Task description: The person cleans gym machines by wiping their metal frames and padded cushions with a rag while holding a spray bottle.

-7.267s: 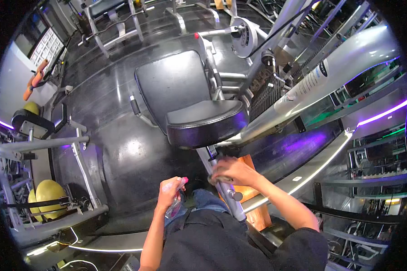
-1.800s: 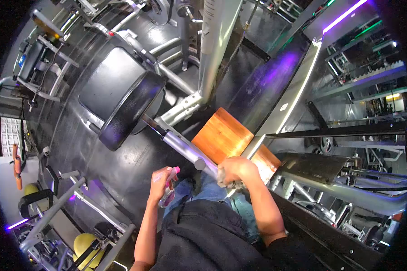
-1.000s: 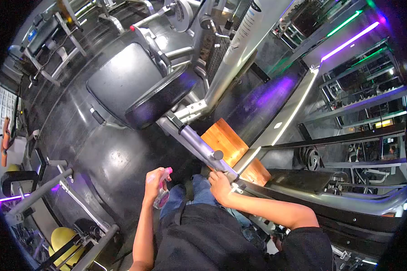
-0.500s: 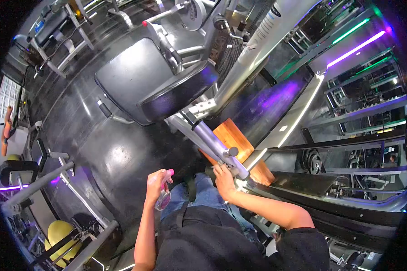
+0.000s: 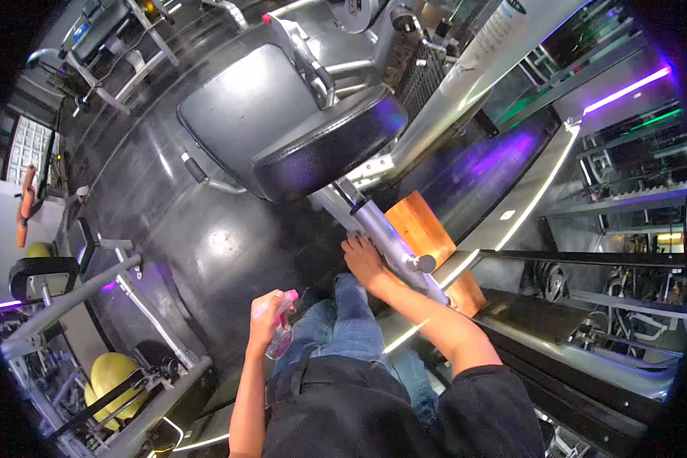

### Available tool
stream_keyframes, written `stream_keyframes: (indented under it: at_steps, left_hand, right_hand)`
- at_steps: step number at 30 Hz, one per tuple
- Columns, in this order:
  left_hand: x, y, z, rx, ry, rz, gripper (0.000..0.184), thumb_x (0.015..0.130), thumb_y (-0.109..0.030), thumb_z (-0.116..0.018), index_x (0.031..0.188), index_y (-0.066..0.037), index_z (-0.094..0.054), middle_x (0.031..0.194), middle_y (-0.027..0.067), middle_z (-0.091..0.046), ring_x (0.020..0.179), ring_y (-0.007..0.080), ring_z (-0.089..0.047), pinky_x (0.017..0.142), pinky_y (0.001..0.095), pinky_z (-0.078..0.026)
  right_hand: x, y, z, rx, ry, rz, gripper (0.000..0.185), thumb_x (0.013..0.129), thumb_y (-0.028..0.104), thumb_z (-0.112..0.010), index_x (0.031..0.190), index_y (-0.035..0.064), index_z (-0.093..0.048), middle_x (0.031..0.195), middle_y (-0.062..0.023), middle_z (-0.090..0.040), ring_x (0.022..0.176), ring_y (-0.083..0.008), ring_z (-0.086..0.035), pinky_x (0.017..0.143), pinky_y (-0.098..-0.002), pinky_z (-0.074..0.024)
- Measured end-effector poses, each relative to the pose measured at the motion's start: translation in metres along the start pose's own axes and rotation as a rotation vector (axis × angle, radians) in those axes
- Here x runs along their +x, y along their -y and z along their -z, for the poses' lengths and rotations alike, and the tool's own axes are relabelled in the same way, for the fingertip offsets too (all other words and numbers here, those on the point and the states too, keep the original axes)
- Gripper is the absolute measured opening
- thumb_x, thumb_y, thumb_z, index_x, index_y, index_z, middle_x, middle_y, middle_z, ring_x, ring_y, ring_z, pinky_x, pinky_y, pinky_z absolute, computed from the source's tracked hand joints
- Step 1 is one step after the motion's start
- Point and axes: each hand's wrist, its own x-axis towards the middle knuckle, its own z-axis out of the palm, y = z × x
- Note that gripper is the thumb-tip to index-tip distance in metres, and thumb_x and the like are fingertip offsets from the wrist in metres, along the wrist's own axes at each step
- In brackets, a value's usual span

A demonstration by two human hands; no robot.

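Observation:
My left hand point(image 5: 265, 319) is wrapped round a clear spray bottle point(image 5: 281, 339) with a pink top, held upright in front of my thighs. My right hand point(image 5: 364, 259) reaches forward to the near side of a grey metal tube point(image 5: 385, 233) of the exercise machine. Its fingers are bent against the tube; whatever lies under them is hidden. The tube runs from below the black padded seat point(image 5: 328, 145) down toward my right, with a round knob on it. Behind the seat is the black backrest point(image 5: 248, 103).
A wooden box point(image 5: 421, 227) stands just beyond the tube. A mirror with a light strip point(image 5: 538, 187) runs along the right. At the left are another machine's frame point(image 5: 76, 299) and yellow balls point(image 5: 114, 382). A thick slanted post point(image 5: 473, 76) rises at the upper right.
My right hand has moved from the tube's lower end up along its near side, toward the seat. My left hand still holds the bottle in about the same place. The view has shifted slightly.

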Motion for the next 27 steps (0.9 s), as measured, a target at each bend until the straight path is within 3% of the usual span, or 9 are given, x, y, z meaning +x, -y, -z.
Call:
stream_keyframes:
  at_steps: [4, 9, 13, 15, 17, 20, 23, 27]
  left_hand:
    - [-0.001, -0.007, -0.002, 0.05, 0.011, 0.033, 0.043, 0.095, -0.038, -0.051, 0.077, -0.001, -0.063, 0.07, 0.007, -0.064, 0.046, 0.0122, -0.053, 0.044, 0.0266, -0.041]
    - [0.009, -0.005, -0.002, 0.08, 0.078, 0.055, 0.042, 0.095, -0.037, -0.05, 0.077, -0.002, -0.063, 0.07, 0.0071, -0.065, 0.046, 0.0123, -0.053, 0.045, 0.0263, -0.042]
    - [0.018, 0.004, 0.007, -0.058, 0.16, 0.113, 0.041, 0.096, -0.034, -0.048, 0.078, 0.001, -0.062, 0.072, 0.0093, -0.065, 0.046, 0.0135, -0.054, 0.045, 0.0268, -0.042]
    - [0.019, 0.008, 0.012, -0.078, 0.179, 0.116, 0.041, 0.096, -0.032, -0.047, 0.078, 0.002, -0.061, 0.073, 0.0101, -0.065, 0.047, 0.0137, -0.054, 0.045, 0.027, -0.042]
    - [0.02, 0.013, 0.017, 0.019, 0.196, 0.096, 0.049, 0.093, -0.043, -0.046, 0.08, 0.001, -0.061, 0.071, 0.0119, -0.065, 0.046, 0.0154, -0.055, 0.043, 0.0276, -0.042]
    - [0.022, 0.011, 0.022, 0.107, 0.18, 0.116, 0.05, 0.093, -0.045, -0.048, 0.08, 0.001, -0.062, 0.071, 0.0105, -0.065, 0.047, 0.0145, -0.055, 0.044, 0.0276, -0.042]
    - [0.024, 0.005, 0.029, 0.133, 0.182, 0.143, 0.04, 0.094, -0.035, -0.051, 0.078, 0.0, -0.062, 0.072, 0.0075, -0.065, 0.05, 0.012, -0.056, 0.048, 0.0266, -0.044]
    - [0.033, -0.013, 0.03, 0.197, 0.194, 0.106, 0.04, 0.094, -0.037, -0.052, 0.078, -0.001, -0.062, 0.071, 0.0071, -0.065, 0.052, 0.0112, -0.056, 0.049, 0.0261, -0.044]
  right_hand:
    - [0.037, 0.019, -0.023, -0.011, -0.135, -0.193, 0.02, 0.084, 0.018, -0.054, 0.094, 0.0163, -0.072, 0.121, -0.0013, -0.055, 0.121, -0.0226, -0.045, 0.097, -0.0384, -0.035]
    - [-0.002, 0.02, 0.018, 0.205, -0.027, -0.299, 0.02, 0.084, 0.019, -0.055, 0.096, 0.0172, -0.071, 0.122, 0.0001, -0.056, 0.119, -0.0204, -0.046, 0.098, -0.0381, -0.0329]
    - [-0.023, 0.03, 0.017, 0.251, -0.078, -0.369, 0.02, 0.084, 0.021, -0.056, 0.099, 0.018, -0.069, 0.122, 0.0008, -0.056, 0.12, -0.0205, -0.045, 0.099, -0.0386, -0.033]
    - [-0.015, 0.029, 0.015, 0.386, -0.222, -0.464, 0.021, 0.083, 0.02, -0.056, 0.1, 0.0166, -0.069, 0.122, -0.0012, -0.056, 0.121, -0.0216, -0.045, 0.099, -0.0404, -0.0343]
    - [0.007, 0.024, 0.011, 0.395, -0.234, -0.484, 0.021, 0.083, 0.018, -0.055, 0.1, 0.0161, -0.069, 0.121, -0.0026, -0.056, 0.121, -0.0226, -0.045, 0.099, -0.0407, -0.0358]
    - [0.053, 0.027, -0.016, 0.409, -0.296, -0.507, 0.021, 0.082, 0.017, -0.056, 0.098, 0.0156, -0.069, 0.117, -0.0047, -0.056, 0.121, -0.0245, -0.045, 0.097, -0.0413, -0.0383]
    - [0.109, 0.024, -0.05, 0.361, -0.356, -0.463, 0.019, 0.081, 0.017, -0.056, 0.095, 0.0154, -0.07, 0.113, -0.0055, -0.056, 0.12, -0.0259, -0.046, 0.095, -0.0417, -0.0403]
    - [0.147, 0.025, -0.062, 0.334, -0.394, -0.409, 0.016, 0.079, 0.017, -0.058, 0.089, 0.0151, -0.071, 0.111, -0.0057, -0.055, 0.117, -0.0267, -0.047, 0.093, -0.0429, -0.0417]
